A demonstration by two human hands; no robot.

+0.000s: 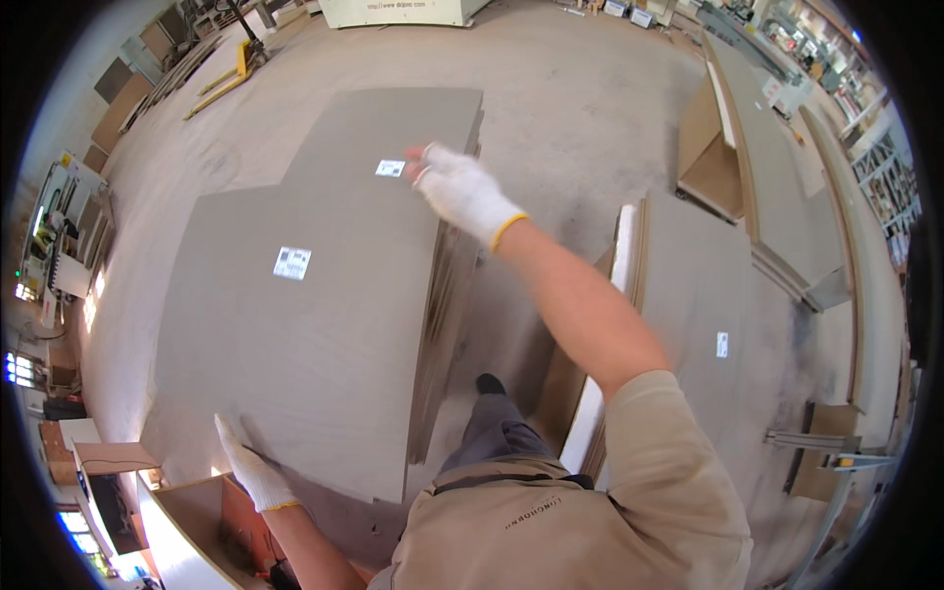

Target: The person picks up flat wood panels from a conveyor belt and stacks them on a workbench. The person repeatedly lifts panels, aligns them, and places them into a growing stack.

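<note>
My right hand, in a white glove with bare fingertips and a yellow cuff, reaches far forward over the stacked grey-brown panels. Its fingertips are beside a white printed label on the far panel; I cannot tell whether they touch it. Its fingers look apart, with nothing seen between them. A larger panel nearer to me bears another white label. At that panel's near left edge is my gloved left hand, fingers stretched out, seemingly against the board.
To my right stands another panel stack with a white-edged board beside it. Farther right are long boards on a support. An open box-like cabinet is at lower left. A yellow pallet jack stands at the far left.
</note>
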